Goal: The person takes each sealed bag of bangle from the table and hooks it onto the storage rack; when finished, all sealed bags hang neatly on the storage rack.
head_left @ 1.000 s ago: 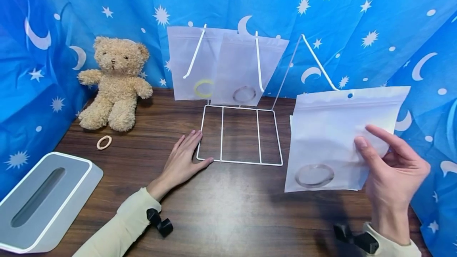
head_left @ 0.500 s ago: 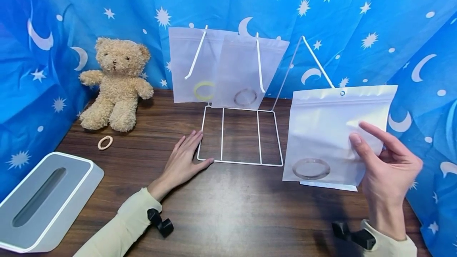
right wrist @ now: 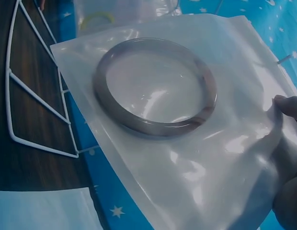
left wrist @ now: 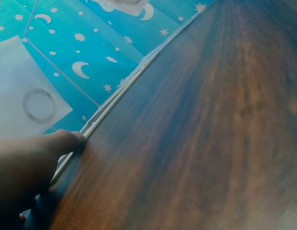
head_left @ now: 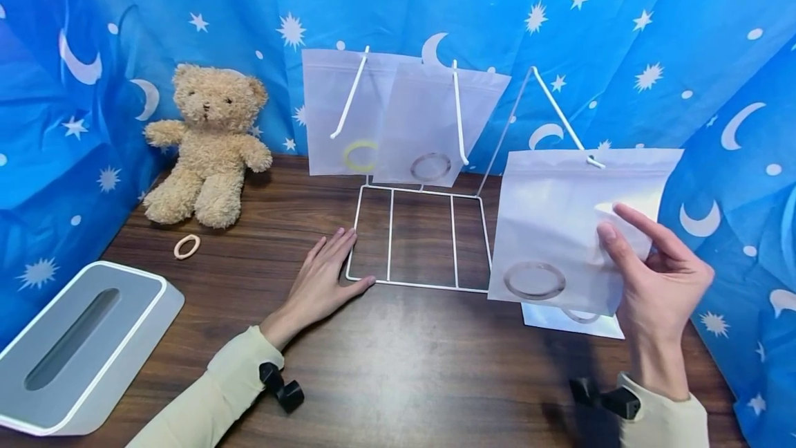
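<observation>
My right hand (head_left: 662,289) pinches a translucent zip bag (head_left: 560,227) between thumb and fingers. A greyish-brown bangle (right wrist: 155,128) lies inside its lower corner. At the bag's top, the tip of the right hook (head_left: 595,163) pokes out through the punched hole. My left hand (head_left: 320,282) rests on the table, fingers and thumb against the front left corner of the white wire rack (head_left: 429,286). Two more bags hang from the rack's other hooks: the left bag (head_left: 329,95) holds a yellow bangle, the middle bag (head_left: 423,116) a greyish one.
Below the held bag, another bag (head_left: 541,316) with a bangle lies on the table, partly covered. A teddy bear (head_left: 208,137) sits at the back left, with a small wooden ring (head_left: 186,256) before it. A grey tissue box (head_left: 124,344) stands front left.
My right hand has moved left with the bag, and the hook's tip now shows through the hole. More of the bag on the table shows. My left hand has stayed at the rack.
</observation>
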Available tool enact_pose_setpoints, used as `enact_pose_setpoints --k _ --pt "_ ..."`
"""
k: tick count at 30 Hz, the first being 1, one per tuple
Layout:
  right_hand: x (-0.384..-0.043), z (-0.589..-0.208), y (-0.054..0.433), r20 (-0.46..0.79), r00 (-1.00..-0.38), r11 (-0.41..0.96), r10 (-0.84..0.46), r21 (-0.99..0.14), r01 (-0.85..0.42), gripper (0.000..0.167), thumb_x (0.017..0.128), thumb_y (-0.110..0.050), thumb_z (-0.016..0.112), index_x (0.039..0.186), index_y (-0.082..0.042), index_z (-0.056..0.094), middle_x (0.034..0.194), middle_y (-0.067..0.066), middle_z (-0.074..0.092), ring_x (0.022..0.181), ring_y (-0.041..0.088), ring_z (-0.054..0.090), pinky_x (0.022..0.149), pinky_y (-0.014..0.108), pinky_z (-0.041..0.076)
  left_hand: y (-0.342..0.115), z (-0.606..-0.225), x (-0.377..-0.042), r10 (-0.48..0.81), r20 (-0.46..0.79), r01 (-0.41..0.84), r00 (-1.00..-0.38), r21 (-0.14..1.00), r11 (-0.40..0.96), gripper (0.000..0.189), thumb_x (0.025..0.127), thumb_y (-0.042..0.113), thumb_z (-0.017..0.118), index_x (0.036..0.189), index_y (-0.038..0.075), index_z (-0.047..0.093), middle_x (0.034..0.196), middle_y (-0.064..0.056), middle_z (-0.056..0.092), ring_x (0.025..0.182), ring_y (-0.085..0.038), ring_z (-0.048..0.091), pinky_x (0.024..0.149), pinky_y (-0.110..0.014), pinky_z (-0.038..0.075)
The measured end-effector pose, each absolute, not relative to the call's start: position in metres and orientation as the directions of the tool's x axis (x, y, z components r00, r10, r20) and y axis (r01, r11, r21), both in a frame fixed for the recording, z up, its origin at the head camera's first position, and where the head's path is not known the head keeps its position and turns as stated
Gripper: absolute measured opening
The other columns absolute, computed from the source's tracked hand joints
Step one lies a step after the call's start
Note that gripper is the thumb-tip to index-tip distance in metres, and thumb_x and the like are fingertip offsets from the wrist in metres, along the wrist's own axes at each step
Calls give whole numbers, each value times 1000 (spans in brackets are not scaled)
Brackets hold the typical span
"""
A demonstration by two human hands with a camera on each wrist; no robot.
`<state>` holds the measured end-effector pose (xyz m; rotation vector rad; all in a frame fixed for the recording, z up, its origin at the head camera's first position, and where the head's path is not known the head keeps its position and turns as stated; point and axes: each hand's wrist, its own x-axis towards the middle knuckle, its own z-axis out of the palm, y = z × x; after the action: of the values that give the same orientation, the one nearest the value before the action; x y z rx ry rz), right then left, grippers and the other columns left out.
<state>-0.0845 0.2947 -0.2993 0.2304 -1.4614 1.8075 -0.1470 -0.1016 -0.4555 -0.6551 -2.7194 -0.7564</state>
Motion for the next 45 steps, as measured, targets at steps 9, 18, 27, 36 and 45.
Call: enact_pose_setpoints --k 9,18,27,36,45 --pt "-114 -311 301 521 -716 25 464 -816 -577 38 75 13 78 111 17 66 101 23 70 87 25 71 70 25 57 -100 -456 -149 369 336 488 -867 420 765 90 87 61 63 147 -2 40 153 -12 38 144 -26 27 117 -46 15" --pt "-163 -314 299 498 -738 42 455 -840 -540 37 77 -1 82 112 6 71 112 17 69 117 29 54 97 32 44 -99 -459 -147 365 348 492 -863 420 762 90 87 61 63 147 -1 40 153 -12 38 144 -25 27 117 -46 15" --pt "-216 -313 304 458 -778 -99 430 -833 -545 41 74 -1 84 113 6 70 110 18 69 110 28 59 83 28 55 -97 -458 -148 362 369 501 -856 414 760 89 86 59 65 146 -3 42 152 -13 39 143 -26 29 117 -45 16" --pt "-246 -311 297 409 -811 -196 418 -832 -520 43 72 1 85 112 6 71 110 17 69 116 24 53 86 28 52 -100 -459 -147 352 379 495 -856 406 768 89 86 60 64 146 -2 41 152 -12 39 143 -26 29 117 -45 16" --pt "-250 -314 298 414 -812 -170 412 -840 -515 42 73 -1 86 111 5 71 111 15 69 117 22 51 84 27 51 -101 -461 -148 354 390 502 -850 396 769 90 86 60 65 146 -2 42 152 -13 40 143 -26 29 117 -45 17"
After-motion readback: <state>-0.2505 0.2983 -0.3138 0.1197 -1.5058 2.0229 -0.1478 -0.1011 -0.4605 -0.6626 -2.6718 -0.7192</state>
